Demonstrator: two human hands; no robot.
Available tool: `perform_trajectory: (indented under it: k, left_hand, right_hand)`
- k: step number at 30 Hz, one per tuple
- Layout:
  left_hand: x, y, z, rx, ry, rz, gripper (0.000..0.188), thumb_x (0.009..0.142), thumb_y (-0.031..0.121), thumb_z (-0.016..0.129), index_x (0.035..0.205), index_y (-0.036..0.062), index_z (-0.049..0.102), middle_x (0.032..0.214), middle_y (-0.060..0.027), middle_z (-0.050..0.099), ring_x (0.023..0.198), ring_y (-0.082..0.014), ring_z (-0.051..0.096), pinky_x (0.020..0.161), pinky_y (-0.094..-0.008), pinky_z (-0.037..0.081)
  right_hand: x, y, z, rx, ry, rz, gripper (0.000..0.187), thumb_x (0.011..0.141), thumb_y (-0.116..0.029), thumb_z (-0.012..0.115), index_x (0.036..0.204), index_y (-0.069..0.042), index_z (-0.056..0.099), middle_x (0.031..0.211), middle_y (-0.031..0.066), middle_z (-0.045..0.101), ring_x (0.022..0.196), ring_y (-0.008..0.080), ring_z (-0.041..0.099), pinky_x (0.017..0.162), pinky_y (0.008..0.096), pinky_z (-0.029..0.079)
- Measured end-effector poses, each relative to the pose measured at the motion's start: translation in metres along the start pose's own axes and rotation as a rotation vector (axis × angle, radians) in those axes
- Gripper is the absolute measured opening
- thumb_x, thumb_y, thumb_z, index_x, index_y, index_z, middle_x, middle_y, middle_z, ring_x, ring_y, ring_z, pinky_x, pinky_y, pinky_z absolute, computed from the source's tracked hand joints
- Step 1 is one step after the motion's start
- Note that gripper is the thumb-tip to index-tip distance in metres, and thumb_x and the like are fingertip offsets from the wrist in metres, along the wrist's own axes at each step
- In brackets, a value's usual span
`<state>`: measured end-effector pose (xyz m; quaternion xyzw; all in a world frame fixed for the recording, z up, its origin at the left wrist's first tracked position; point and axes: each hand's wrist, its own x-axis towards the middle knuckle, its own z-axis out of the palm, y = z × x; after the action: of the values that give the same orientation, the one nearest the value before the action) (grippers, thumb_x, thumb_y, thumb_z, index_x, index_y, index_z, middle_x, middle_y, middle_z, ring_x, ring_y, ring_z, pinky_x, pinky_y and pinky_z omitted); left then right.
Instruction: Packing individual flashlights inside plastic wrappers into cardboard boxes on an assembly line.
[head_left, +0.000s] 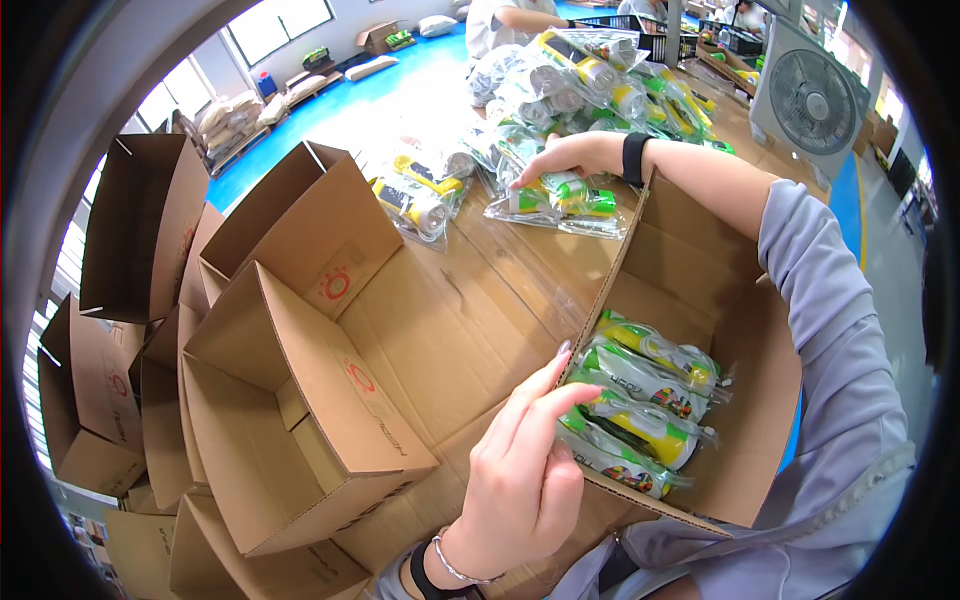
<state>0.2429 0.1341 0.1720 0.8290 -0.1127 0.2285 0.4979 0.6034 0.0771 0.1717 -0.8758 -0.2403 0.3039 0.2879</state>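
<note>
Nearest, bent at the left rim of the open carton [760,400] with the left hand [520,470], apparently to steady it; cannot tell whether pinched on the cardboard or merely touching. Inside, see bagged packs [650,378] lying side by side in green, yellow and white. To the left, find more open cartons [370,405], standing on the tabletop [480,290]. Past the far rim, reaching with the right hand [575,158] onto another bagged pack [590,205], fingers curled over; cannot tell whether clamped or just laid on. Judge the step as fetching a pack for the part-filled carton. Next, probably secure one bag, lift clear of neighbours, bring over the rim and lay beside the row. Beyond, note a heaped pile [575,85] of similar packs, then a fan [812,100].
</note>
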Motion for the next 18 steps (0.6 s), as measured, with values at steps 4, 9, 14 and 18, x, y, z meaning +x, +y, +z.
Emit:
perform_trajectory:
  k: [4, 9, 14, 18]
  left_hand:
    - [-0.001, 0.002, -0.001, 0.025, -0.018, 0.028, 0.038, 0.074, -0.001, 0.043, 0.108, -0.0072, 0.057, 0.121, -0.0371, 0.050, 0.071, -0.0312, 0.060, 0.069, -0.0337, 0.049]
    - [-0.002, 0.008, -0.004, 0.026, -0.045, -0.031, 0.038, 0.075, 0.001, 0.042, 0.110, -0.0063, 0.056, 0.121, -0.0370, 0.049, 0.073, -0.0310, 0.061, 0.069, -0.0339, 0.049]
    - [-0.002, 0.007, -0.001, 0.042, -0.064, -0.012, 0.039, 0.075, 0.001, 0.041, 0.110, -0.0064, 0.056, 0.121, -0.0367, 0.050, 0.087, -0.0365, 0.062, 0.076, -0.0357, 0.049]
    - [0.000, 0.003, 0.000, 0.072, -0.069, 0.037, 0.041, 0.073, 0.000, 0.041, 0.111, -0.0073, 0.055, 0.121, -0.0360, 0.051, 0.105, -0.0423, 0.057, 0.086, -0.0375, 0.048]
  right_hand:
    - [0.019, 0.012, -0.005, 0.061, 0.004, -0.034, 0.058, 0.073, -0.051, 0.074, 0.109, -0.006, 0.062, 0.105, 0.0024, 0.059, 0.088, 0.0115, 0.056, 0.074, 0.0291, 0.046]
    - [-0.007, 0.004, -0.006, -0.028, -0.004, -0.164, 0.044, 0.070, -0.043, 0.078, 0.095, -0.008, 0.069, 0.084, 0.0012, 0.059, 0.074, 0.0108, 0.053, 0.066, 0.0247, 0.044]
    - [-0.003, -0.006, -0.030, -0.296, 0.139, -0.220, 0.062, 0.059, -0.047, 0.084, 0.092, 0.002, 0.062, 0.080, 0.0067, 0.059, 0.068, 0.0116, 0.055, 0.053, 0.0243, 0.044]
    - [-0.037, -0.023, -0.073, -0.049, 0.540, -0.578, 0.082, 0.073, -0.067, 0.065, 0.117, 0.003, 0.057, 0.092, 0.0077, 0.064, 0.081, 0.0145, 0.060, 0.067, 0.0275, 0.049]
